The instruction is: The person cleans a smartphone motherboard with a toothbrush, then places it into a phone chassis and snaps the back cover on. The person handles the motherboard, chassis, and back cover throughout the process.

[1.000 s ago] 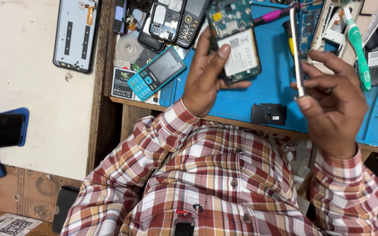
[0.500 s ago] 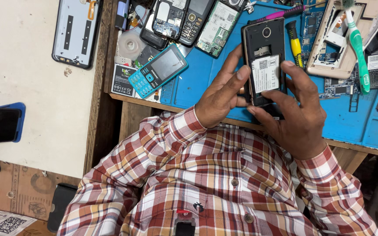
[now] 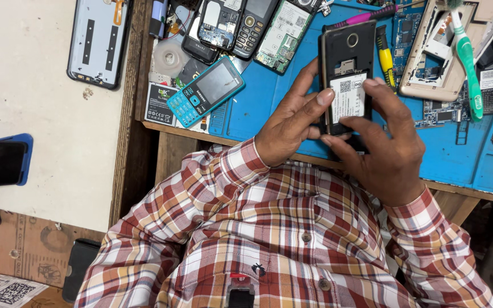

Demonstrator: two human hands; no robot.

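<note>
— Holding what, exactly?

— Both my hands are on the black phone body (image 3: 346, 63), back cover off, a white-labelled battery (image 3: 347, 97) sitting in its well. It lies above the blue work mat (image 3: 452, 154) on the table (image 3: 161, 142), at the near edge of the mat, right of centre.

— How are the fingers set?

— My left hand (image 3: 289, 122) has its fingers clamped on the left edge of the phone body, index fingertip touching the battery. My right hand (image 3: 386, 154) presses from the near-right side: one finger lies over the battery's right edge, the thumb crosses under the phone's near end. So both sets of fingers are closed on that phone body.

— What's around it?

— To the left, a turquoise keypad phone (image 3: 206, 91) lies tilted on the mat's edge. Far left of centre, a green circuit board (image 3: 283, 37) rests beside a dark keypad phone (image 3: 252, 25). Just right of the phone body is a yellow-handled screwdriver (image 3: 384, 54), then a beige phone frame (image 3: 435, 51), with a green toothbrush (image 3: 468, 63) lying across it. A pale back panel (image 3: 97, 43) lies far left, off the table.
</note>
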